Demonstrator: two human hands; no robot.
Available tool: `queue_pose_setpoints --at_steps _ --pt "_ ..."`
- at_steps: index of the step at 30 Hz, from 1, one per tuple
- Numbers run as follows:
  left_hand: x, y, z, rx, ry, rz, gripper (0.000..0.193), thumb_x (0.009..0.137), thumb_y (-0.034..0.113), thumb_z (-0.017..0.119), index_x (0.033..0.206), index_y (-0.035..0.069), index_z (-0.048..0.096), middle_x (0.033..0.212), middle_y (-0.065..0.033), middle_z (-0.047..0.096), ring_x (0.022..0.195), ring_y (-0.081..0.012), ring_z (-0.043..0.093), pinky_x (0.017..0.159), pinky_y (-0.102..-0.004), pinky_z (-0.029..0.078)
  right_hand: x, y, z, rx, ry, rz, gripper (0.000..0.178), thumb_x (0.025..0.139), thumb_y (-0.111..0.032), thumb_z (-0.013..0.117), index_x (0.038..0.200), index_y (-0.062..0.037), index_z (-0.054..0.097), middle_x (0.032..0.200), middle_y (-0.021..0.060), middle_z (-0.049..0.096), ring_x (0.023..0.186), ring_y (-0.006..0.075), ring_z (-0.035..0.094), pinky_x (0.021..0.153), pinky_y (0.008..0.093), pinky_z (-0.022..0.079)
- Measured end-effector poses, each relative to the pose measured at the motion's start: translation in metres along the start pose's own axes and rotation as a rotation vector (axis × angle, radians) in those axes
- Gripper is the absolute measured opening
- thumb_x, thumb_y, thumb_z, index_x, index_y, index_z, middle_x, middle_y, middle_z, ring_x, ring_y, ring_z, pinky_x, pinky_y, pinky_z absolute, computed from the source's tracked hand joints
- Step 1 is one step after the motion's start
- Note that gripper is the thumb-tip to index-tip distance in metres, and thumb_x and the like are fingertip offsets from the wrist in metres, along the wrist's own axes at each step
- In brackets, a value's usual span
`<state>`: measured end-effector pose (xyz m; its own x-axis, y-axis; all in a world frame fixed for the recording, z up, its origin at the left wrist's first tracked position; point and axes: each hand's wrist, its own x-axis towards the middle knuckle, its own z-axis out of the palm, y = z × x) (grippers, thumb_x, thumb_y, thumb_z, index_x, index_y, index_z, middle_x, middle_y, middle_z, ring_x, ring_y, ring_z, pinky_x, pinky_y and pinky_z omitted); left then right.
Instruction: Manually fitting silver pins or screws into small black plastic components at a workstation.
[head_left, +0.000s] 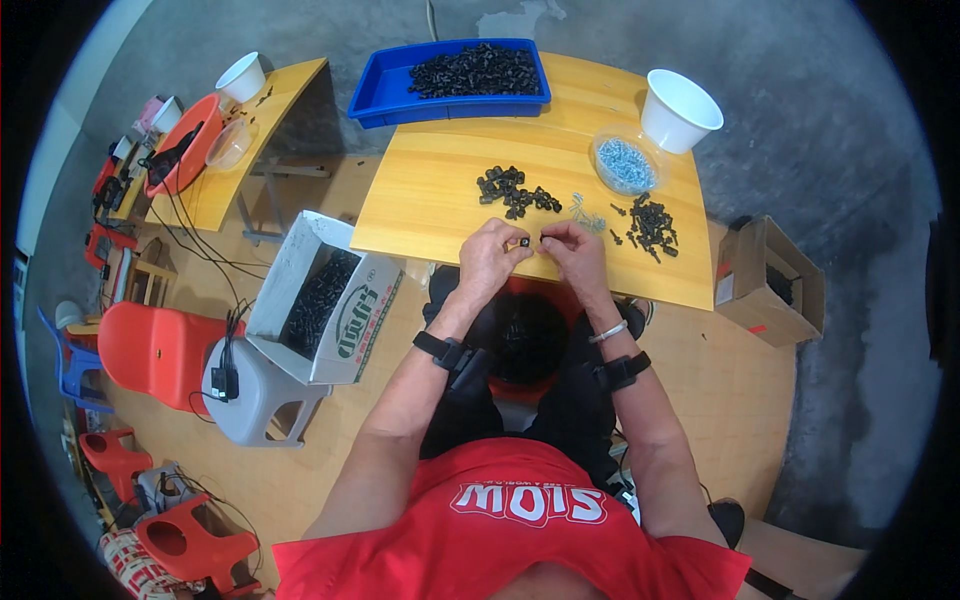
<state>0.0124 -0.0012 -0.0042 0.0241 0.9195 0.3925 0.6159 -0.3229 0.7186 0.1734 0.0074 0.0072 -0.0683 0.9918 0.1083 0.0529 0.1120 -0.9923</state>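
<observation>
At the near edge of the wooden table, my left hand is closed in a pinch on a small black part. My right hand is closed too, thumb and forefinger together a short gap away; a tiny dark piece seems to be at its fingertips, too small to name. Just beyond the hands lies a loose pile of small black parts. To its right are several silver screws, then a heap of thin black screw-like pieces.
A blue tray of black pieces overhangs the table's far left corner. A clear bowl of silvery screws and a white tub stand far right. A red basin sits between my legs; cartons flank the table. Stools stand left.
</observation>
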Motion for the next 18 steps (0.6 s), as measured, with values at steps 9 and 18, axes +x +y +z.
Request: queue_pose_setpoints --at_steps 9,18 --pt "0.0 0.0 0.004 0.017 0.027 0.041 0.022 0.067 0.02 0.077 0.082 0.006 0.071 0.073 -0.0047 0.06 0.061 -0.0172 0.057 0.055 -0.0295 0.046 0.017 0.002 -0.002 0.152 -0.178 0.037 0.011 0.077 0.0 0.063 0.087 0.0012 0.065 0.079 0.0051 0.065 0.067 0.0106 0.061 0.061 0.021 0.048" --pt "0.002 0.007 -0.002 0.012 -0.045 -0.062 0.021 0.067 0.021 0.076 0.083 0.008 0.071 0.079 -0.0062 0.061 0.075 -0.0235 0.06 0.065 -0.0336 0.047 0.024 -0.008 -0.01 -0.025 -0.308 0.008 0.012 0.076 0.0 0.064 0.088 0.0029 0.064 0.077 0.0058 0.064 0.06 0.0088 0.057 0.052 0.0197 0.043"
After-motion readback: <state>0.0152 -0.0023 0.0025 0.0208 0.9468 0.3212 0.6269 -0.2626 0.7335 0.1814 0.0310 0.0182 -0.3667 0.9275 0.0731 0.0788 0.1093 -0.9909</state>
